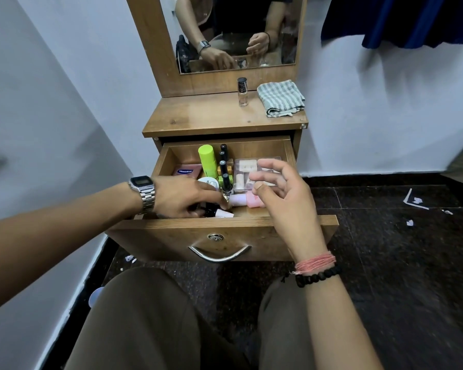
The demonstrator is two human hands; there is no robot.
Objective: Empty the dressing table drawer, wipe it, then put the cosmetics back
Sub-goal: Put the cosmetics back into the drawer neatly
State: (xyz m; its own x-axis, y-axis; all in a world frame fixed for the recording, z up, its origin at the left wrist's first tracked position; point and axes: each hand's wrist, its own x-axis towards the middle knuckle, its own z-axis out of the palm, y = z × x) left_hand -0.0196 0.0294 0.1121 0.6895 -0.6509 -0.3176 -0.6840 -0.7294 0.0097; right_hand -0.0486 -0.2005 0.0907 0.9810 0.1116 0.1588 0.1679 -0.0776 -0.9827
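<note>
Wooden drawer (275, 148) stands pulled out, crowded with cosmetics: green tube (207, 160), clear box (245, 169). Our left hand (183, 194) reaches among front bottles, grip hidden; right hand (281, 190) hovers loosely spread, holding nothing.

On the dressing table top (198, 113), a small bottle (242, 92) stands just left of a folded cloth (280, 98), both before the mirror (238, 33). Below, the open drawer (225, 233) holds a tube (208, 161) behind the left hand (182, 196); a compartment box (247, 172) lies to the right, behind the right hand (286, 198).
</note>
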